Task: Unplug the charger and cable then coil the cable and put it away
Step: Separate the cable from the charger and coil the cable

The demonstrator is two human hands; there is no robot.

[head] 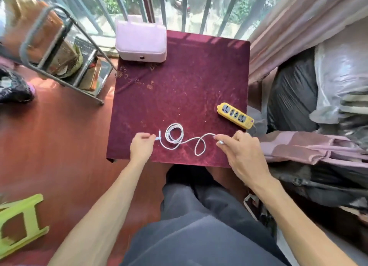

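We see one thin white charging cable (180,141) lying on the dark red velvet-covered table (199,80), partly wound into one multi-turn coil near our left hand (141,145) plus one single loose loop nearer our right hand (242,152). The left hand is clenched on one cable end; the right pinches the other end. One yellow plastic four-socket power strip (235,115) lies unplugged at the right edge, and one pale pink case (141,40) sits at the far left corner
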